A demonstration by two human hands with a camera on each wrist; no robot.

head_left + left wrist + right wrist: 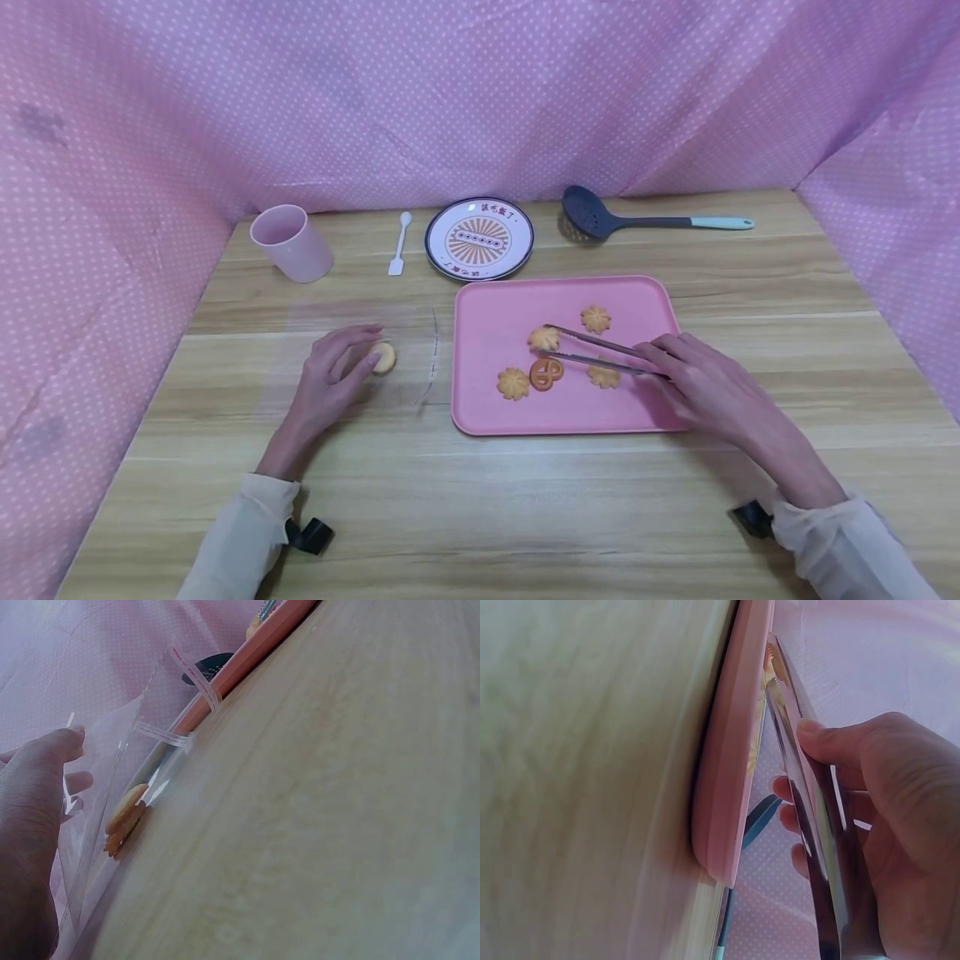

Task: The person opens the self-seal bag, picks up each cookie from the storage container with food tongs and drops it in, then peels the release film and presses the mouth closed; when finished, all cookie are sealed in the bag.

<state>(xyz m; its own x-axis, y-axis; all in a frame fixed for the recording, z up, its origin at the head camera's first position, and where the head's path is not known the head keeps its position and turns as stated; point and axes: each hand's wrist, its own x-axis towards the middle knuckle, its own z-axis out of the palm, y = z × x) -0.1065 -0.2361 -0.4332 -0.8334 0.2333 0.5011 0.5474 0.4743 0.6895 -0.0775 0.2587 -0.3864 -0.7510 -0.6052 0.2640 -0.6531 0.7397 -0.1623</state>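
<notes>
My right hand (pixel 701 387) grips metal tongs (pixel 810 817). Their parted tips reach over the pink tray (pixel 480 317), on either side of a flower-shaped cookie (pixel 544 337). Beside it lie a pretzel-shaped cookie (pixel 546 374) and several more flower-shaped cookies (pixel 513 383), one partly behind the tongs. To the tray's left, my left hand (pixel 330 375) pinches the raised film of a clear plastic bag (pixel 112 742). A round pale cookie (pixel 384 358) shows in the bag near my thumb; the left wrist view shows a second, jagged-edged cookie (pixel 126 831) under it.
Along the back of the wooden table (pixel 480 517) stand a pink cup (pixel 300 250), a small white spatula (pixel 401 246), a patterned plate (pixel 480 239) and a black slotted ladle (pixel 588 212) with a mint handle end. Pink dotted cloth (pixel 465 100) hangs around the table.
</notes>
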